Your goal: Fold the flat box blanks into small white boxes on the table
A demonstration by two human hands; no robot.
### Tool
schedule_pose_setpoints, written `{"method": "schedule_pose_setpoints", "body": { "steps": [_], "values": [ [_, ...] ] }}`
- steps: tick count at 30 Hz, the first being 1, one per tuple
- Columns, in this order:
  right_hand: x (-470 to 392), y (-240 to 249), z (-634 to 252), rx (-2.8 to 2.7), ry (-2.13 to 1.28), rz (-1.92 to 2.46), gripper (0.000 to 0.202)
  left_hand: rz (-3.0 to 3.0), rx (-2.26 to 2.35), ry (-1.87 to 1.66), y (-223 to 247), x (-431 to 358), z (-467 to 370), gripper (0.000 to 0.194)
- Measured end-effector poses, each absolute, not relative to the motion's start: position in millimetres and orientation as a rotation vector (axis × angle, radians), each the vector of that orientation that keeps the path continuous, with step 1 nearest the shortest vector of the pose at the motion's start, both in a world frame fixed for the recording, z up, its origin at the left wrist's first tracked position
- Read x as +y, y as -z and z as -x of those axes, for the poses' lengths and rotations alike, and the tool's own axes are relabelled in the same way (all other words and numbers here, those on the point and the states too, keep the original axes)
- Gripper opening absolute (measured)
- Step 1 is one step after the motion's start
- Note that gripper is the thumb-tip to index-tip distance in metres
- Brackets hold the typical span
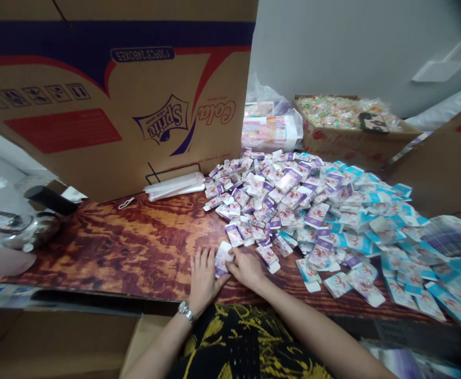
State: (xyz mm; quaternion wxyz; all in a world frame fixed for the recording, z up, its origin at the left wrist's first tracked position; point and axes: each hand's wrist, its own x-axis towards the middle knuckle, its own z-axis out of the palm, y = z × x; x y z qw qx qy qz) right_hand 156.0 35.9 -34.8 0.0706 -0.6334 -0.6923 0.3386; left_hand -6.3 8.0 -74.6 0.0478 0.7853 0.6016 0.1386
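Observation:
A small white and purple box point(223, 259) lies on the brown wood-patterned table point(135, 247) near its front edge, between my hands. My left hand point(205, 279), with a watch on its wrist, rests flat at the box's left side, fingers stretched out and the thumb at its lower edge. My right hand point(247, 268) has its fingers bent together at the box's right edge, pinching or pressing it. Just beyond and to the right spreads a large pile of similar boxes point(289, 181), purple ones nearer and blue ones point(388, 197) farther right.
A large cardboard carton point(135, 121) stands at the back left, with clear plastic sleeves point(175, 187) at its foot. An open box of wrapped candies point(344, 139) is at the back right. A metal pot point(36, 229) and a black cylinder point(50, 199) are at left.

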Motion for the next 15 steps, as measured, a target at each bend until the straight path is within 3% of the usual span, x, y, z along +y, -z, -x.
{"method": "schedule_pose_setpoints", "body": {
  "steps": [7, 15],
  "values": [
    [38.3, 21.3, -147.5, -2.003, -1.043, 1.958, 0.032, -2.603, 1.753, -0.685, 97.1, 3.1, 12.0, 0.062],
    [36.8, 21.2, -152.3, -1.923, -0.862, 1.961, 0.017, -2.693, 1.588, -0.944, 132.3, 18.0, 10.4, 0.074]
  ]
}}
